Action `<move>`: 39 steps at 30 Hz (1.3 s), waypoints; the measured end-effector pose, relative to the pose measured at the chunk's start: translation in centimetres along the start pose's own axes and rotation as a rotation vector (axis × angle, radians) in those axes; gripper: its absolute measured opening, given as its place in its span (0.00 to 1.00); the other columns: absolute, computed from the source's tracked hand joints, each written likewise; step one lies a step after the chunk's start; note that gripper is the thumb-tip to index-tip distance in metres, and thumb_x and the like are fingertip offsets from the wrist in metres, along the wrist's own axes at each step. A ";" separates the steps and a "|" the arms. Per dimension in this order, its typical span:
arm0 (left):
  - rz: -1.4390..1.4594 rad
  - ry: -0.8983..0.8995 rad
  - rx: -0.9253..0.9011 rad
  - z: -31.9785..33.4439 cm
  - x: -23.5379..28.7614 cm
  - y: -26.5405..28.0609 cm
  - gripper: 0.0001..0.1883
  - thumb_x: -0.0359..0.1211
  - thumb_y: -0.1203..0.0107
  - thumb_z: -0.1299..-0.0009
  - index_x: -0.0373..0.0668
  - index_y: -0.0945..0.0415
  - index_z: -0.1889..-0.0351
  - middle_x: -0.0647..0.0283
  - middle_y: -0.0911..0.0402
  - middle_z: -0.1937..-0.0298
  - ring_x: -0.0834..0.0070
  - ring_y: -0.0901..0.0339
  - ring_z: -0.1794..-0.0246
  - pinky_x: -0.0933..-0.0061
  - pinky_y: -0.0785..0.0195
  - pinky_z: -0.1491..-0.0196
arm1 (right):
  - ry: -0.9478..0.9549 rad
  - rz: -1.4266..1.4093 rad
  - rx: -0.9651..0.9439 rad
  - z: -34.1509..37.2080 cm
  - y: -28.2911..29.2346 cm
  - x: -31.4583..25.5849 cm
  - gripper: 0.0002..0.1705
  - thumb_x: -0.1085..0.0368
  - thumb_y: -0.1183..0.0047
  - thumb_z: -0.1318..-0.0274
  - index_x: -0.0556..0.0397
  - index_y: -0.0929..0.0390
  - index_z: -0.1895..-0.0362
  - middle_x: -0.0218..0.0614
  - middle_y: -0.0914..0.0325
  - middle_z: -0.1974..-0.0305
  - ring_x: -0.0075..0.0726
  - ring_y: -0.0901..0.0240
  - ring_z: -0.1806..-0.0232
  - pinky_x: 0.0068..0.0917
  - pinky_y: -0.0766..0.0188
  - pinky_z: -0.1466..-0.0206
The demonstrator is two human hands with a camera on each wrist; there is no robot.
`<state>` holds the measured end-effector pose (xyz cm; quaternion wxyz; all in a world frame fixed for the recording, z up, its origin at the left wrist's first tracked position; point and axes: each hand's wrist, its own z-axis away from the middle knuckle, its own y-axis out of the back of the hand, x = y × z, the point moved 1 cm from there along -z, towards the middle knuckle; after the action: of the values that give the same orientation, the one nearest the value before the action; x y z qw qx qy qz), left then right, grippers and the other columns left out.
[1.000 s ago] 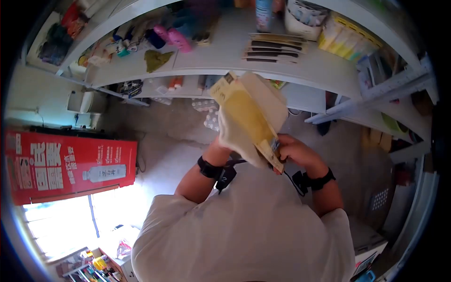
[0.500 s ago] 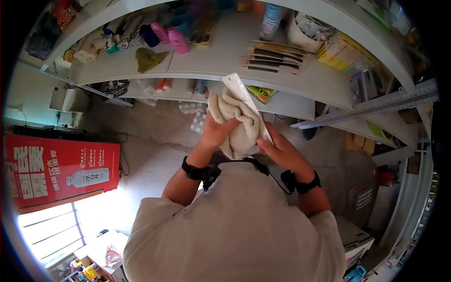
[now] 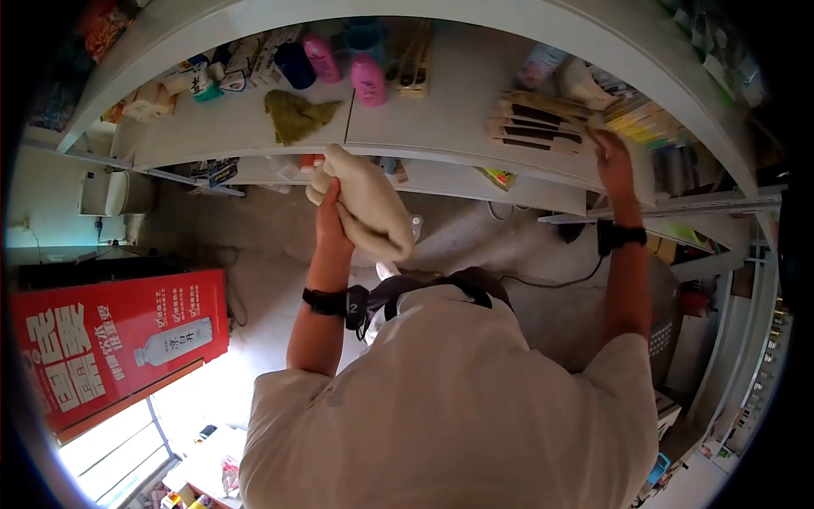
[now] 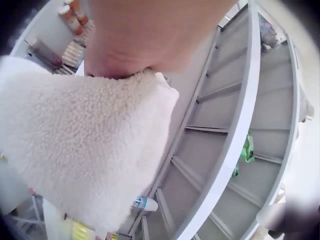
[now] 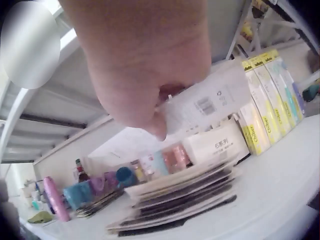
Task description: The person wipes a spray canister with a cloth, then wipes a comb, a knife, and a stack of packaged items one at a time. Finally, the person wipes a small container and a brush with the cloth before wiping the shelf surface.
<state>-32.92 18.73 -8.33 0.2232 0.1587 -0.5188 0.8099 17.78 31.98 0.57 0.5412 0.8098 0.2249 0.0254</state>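
My left hand (image 3: 332, 222) grips a cream fleecy cloth (image 3: 373, 204), held up in front of the shelf edge. In the left wrist view the cloth (image 4: 85, 145) hangs in folds from the hand (image 4: 140, 40), whose fingertips are hidden. Over the shelf, at the right, my right hand (image 3: 612, 161) reaches to a stack of flat dark-and-cream packs (image 3: 543, 127). The right wrist view has that hand (image 5: 145, 85) pinching a thin white pack with a barcode (image 5: 205, 105), above the stack (image 5: 185, 200).
Pink bottles (image 3: 368, 81) and a crumpled olive cloth (image 3: 297, 117) lie or stand left on the shelf (image 3: 449, 110). Yellow-and-white boxes (image 5: 270, 110) stand right of the stack, beside a white container (image 5: 215, 145). A red box (image 3: 127, 331) is at the far left.
The hands have moved apart. My left hand keeps the cloth, now further left; my right hand has carried the flat pack away from it, up and right to the shelf stack.
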 end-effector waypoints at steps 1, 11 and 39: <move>0.058 0.029 -0.008 -0.2 -0.1 -0.2 0.24 0.46 0.61 0.23 0.41 0.37 0.36 0.53 0.29 0.38 0.59 0.31 0.38 0.58 0.36 0.36 | -0.028 0.034 0.000 -1.0 -1.0 2.4 0.19 0.75 0.50 0.45 0.47 0.21 0.48 0.46 0.22 0.54 0.54 0.27 0.51 0.41 0.31 0.46; 0.318 -0.201 -0.311 -7.4 -7.0 -7.2 0.27 0.50 0.59 0.24 0.47 0.41 0.32 0.59 0.37 0.32 0.60 0.36 0.34 0.55 0.45 0.31 | 0.187 0.291 0.008 -7.0 -8.0 7.9 0.17 0.70 0.47 0.44 0.45 0.20 0.49 0.37 0.23 0.50 0.51 0.27 0.52 0.43 0.30 0.46; -2.093 -0.732 0.263 -12.6 -15.9 -12.3 0.27 0.50 0.45 0.38 0.66 0.31 0.38 0.63 0.50 0.25 0.44 0.66 0.24 0.18 0.66 0.38 | 0.254 -0.009 -0.584 -11.1 -10.1 11.2 0.31 0.56 0.43 0.46 0.54 0.33 0.39 0.57 0.25 0.52 0.59 0.29 0.47 0.43 0.31 0.45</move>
<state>-13.22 31.50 -11.81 0.6104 0.7687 -0.0744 0.1756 21.28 49.20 -6.11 0.7185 0.6097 0.2773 0.1873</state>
